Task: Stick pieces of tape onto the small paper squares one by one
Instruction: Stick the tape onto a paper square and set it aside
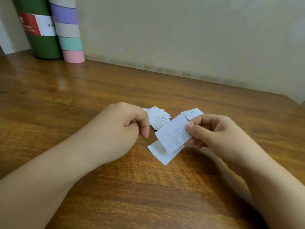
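paper square [173, 134] sits pinched in your right hand [219, 131] above the table [82, 100]; your left hand [125, 128] is curled, holding nothing visible. no tape shows yet, so fetch a piece next.

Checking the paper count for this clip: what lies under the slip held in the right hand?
Under the held slip, pinched by the right hand, another printed slip lies flat on the table. Its upper part is covered, so its full print cannot be seen.
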A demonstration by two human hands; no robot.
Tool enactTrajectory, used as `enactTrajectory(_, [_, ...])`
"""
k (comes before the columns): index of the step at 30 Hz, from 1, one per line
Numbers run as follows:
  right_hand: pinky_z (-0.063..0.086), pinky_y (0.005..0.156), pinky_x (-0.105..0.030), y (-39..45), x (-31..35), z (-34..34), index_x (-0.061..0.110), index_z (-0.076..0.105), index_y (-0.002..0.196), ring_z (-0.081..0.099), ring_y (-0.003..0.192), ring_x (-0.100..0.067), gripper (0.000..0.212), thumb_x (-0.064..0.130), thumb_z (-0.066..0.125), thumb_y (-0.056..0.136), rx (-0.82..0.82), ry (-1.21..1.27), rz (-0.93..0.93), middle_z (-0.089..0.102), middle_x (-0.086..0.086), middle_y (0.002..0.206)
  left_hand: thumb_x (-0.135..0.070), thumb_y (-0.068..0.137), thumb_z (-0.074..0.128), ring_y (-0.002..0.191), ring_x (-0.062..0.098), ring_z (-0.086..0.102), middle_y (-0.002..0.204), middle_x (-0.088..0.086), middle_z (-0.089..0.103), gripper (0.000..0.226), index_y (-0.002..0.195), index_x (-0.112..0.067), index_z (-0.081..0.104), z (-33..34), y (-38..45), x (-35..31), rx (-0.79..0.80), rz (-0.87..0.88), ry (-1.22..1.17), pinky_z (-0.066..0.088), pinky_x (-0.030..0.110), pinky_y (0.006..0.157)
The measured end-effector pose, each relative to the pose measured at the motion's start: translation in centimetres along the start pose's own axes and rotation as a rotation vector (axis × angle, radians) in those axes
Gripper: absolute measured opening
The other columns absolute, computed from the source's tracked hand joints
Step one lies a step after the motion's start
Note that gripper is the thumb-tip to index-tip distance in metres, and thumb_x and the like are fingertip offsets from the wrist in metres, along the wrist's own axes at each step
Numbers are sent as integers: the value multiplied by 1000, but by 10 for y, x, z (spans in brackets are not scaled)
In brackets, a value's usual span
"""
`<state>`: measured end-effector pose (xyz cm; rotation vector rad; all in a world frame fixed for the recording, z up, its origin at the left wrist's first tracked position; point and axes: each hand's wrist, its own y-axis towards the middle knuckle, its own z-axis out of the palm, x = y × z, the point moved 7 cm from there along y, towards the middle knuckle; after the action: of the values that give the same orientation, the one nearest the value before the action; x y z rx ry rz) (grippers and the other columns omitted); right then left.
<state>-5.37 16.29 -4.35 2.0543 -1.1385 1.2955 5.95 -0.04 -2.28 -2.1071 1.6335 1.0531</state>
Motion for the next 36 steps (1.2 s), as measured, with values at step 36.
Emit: enactTrajectory(36, [33,38,-8,-2,1,15,25,65,70,45,38,1,17,26,61,86,-5,-402,-56,52,19,43,-17,92,42,77,3,47,94,-12,47,21,85,-29,59,33,-3,5,248,-84,372,41,21,70])
